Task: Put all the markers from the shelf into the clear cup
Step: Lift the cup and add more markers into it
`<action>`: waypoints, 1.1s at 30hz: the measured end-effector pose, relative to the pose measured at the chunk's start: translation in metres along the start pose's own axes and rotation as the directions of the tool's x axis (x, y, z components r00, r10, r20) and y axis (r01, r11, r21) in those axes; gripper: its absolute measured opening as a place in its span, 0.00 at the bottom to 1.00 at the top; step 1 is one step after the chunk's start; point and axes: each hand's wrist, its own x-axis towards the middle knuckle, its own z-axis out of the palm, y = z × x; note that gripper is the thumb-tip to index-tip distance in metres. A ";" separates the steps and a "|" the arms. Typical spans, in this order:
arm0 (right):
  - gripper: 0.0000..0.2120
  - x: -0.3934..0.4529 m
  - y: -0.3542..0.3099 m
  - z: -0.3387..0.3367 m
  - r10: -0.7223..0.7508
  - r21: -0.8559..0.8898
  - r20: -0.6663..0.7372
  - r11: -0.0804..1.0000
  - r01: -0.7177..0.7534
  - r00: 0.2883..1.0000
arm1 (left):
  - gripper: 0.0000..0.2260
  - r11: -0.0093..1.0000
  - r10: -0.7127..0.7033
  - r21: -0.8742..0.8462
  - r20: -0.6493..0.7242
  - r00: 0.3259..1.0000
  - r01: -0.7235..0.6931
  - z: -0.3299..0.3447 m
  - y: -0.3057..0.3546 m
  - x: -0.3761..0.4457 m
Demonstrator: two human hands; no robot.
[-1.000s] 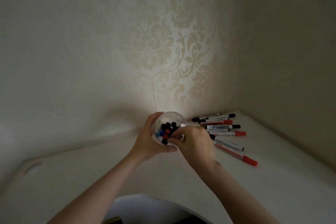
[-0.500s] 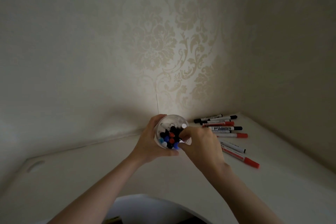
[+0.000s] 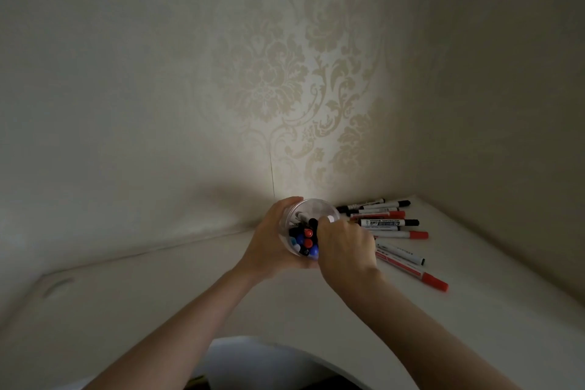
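My left hand (image 3: 269, 247) grips the clear cup (image 3: 311, 210) from its left side and tilts its mouth toward me. Several markers (image 3: 305, 239) with black, red and blue caps stand inside it. My right hand (image 3: 346, 245) is at the cup's right rim with curled fingers reaching in among the caps; whether it pinches a marker is hidden. To the right, several loose markers (image 3: 387, 223) with black and red caps lie in a heap on the white shelf (image 3: 474, 310). One red-capped marker (image 3: 411, 271) lies nearest me.
The shelf sits in a corner, with patterned wallpaper (image 3: 285, 89) behind and a plain wall (image 3: 522, 104) close on the right. A shallow oval dent (image 3: 58, 286) marks the shelf at far left. The shelf's front edge has a curved cut-out (image 3: 262, 355) below my arms.
My right hand has shifted slightly right and deeper over the cup's rim. My left hand has tilted the cup a little more toward me. The loose markers have not moved.
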 end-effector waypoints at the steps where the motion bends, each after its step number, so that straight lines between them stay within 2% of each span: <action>1: 0.12 0.001 -0.001 -0.002 0.009 -0.017 0.028 1.000 -0.009 1.000 | 0.49 1.000 0.001 0.004 0.001 1.000 -0.001 0.002 0.001 -0.001; 7: 0.09 0.003 -0.001 -0.002 -0.045 -0.083 0.079 0.995 0.052 0.996 | 0.48 1.000 -0.001 0.000 0.010 1.000 0.001 -0.001 0.005 -0.002; 10: 0.11 0.010 0.000 0.002 -0.057 -0.054 0.084 0.997 0.062 0.995 | 0.48 1.000 -0.012 -0.008 -0.006 1.000 0.012 -0.003 0.004 -0.002; 14: 0.11 0.018 0.006 0.011 -0.050 0.027 0.099 0.999 0.047 0.994 | 0.50 1.000 0.005 0.029 0.038 0.999 -0.006 -0.005 0.000 -0.004; 19: 0.04 0.020 0.011 0.015 -0.066 0.034 -0.032 0.997 0.067 0.997 | 0.49 1.000 0.008 0.017 0.044 0.999 -0.009 -0.006 -0.003 -0.001; 22: 0.04 0.023 0.016 0.022 -0.050 0.064 -0.134 0.996 0.059 0.990 | 0.48 1.000 0.016 -0.010 0.009 1.000 -0.016 -0.003 -0.004 0.002; 25: 0.04 0.023 0.018 0.029 -0.053 0.110 -0.175 0.991 0.073 0.983 | 0.49 1.000 0.023 -0.007 0.016 1.000 -0.023 -0.002 -0.003 0.003; 29: 0.07 0.017 0.026 0.031 0.020 0.381 -0.360 0.916 0.127 0.933 | 0.48 1.000 0.000 -0.020 0.000 1.000 0.000 -0.008 -0.009 0.006; 31: 0.06 0.011 0.037 0.029 0.073 0.496 -0.475 0.845 0.198 0.877 | 0.47 0.998 -0.033 -0.056 -0.026 0.999 0.031 -0.012 -0.012 0.006; 33: 0.04 0.003 0.049 0.030 0.133 0.570 -0.518 0.790 0.225 0.845 | 0.45 0.993 -0.059 -0.104 -0.049 0.997 0.053 -0.014 -0.012 0.006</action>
